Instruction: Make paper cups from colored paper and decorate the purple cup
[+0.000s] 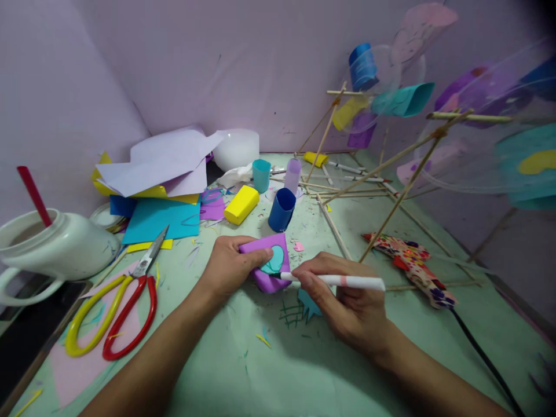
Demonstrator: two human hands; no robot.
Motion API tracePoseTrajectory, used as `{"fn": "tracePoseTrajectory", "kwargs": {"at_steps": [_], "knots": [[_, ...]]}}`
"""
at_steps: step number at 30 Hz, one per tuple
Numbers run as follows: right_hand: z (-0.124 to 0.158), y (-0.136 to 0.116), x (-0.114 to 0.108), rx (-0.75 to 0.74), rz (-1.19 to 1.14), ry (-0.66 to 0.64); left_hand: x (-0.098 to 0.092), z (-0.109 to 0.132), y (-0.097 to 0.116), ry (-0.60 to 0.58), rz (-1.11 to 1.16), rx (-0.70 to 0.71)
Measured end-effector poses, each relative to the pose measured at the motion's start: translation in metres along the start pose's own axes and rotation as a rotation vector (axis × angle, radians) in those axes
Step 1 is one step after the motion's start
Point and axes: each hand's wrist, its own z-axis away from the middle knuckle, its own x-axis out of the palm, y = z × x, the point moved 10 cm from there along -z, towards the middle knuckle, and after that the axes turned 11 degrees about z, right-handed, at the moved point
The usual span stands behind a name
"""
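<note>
My left hand grips a purple paper piece, its thumb pressed on the teal rounded shape that lies on the purple face. In my right hand is a white marker with a pink band, held like a pen. Its dark tip points left and meets the lower edge of the teal shape. Below the marker, a blue jagged paper cutout is partly hidden by my right hand. Beyond my hands stand a dark blue paper cup shape and a yellow one on its side.
Scissors and a white mug are at the left, with stacked paper behind. A stick frame carrying paper cups rises at the right. A glue gun with a black cord lies near it.
</note>
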Motion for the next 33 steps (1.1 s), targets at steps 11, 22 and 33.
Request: {"fn": "tracePoseTrajectory", "kwargs": {"at_steps": [11, 22, 33], "knots": [[0.0, 0.008, -0.003, 0.063, -0.029, 0.028, 0.0, -0.001, -0.003, -0.005, -0.015, -0.011], [0.004, 0.022, -0.024, 0.153, -0.066, 0.193, -0.003, -0.003, -0.007, -0.014, -0.053, -0.009], [0.002, 0.018, -0.018, 0.097, -0.009, 0.165, 0.0, 0.0, -0.003, -0.032, -0.037, 0.013]]}}
